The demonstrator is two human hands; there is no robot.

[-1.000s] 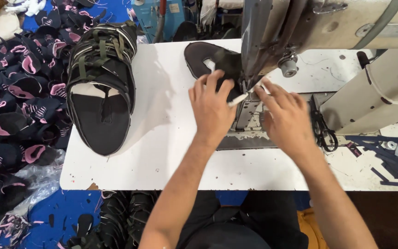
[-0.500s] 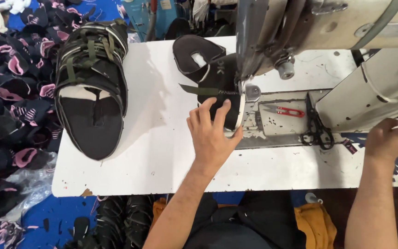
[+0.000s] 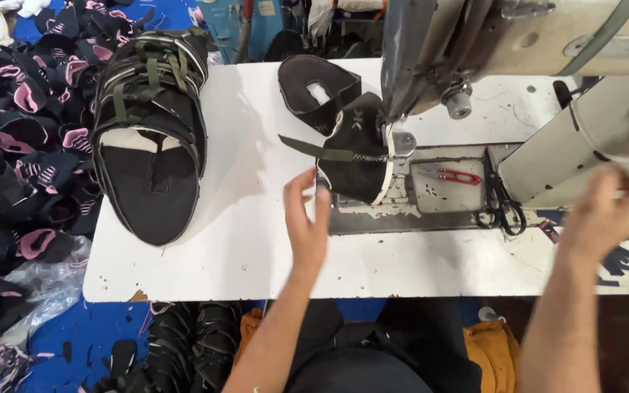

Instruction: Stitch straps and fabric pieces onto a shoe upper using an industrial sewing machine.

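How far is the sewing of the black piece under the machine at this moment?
Done: the black piece already carries a light zigzag seam holding an olive strap, and a stack of strapped pieces lies on the white table. In hand: nothing is gripped; the left hand hovers open beside the piece, and the blurred right hand is off by the machine body. Left: the piece remains under the needle.

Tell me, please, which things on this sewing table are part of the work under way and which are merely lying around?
In the work:
- black fabric piece under the sewing machine head
- olive strap stitched onto it
- left hand, just short of that piece

Lying about:
- stack of black pieces on the white table
- red-handled snips
- black scissors
- right hand, blurred, away from the work
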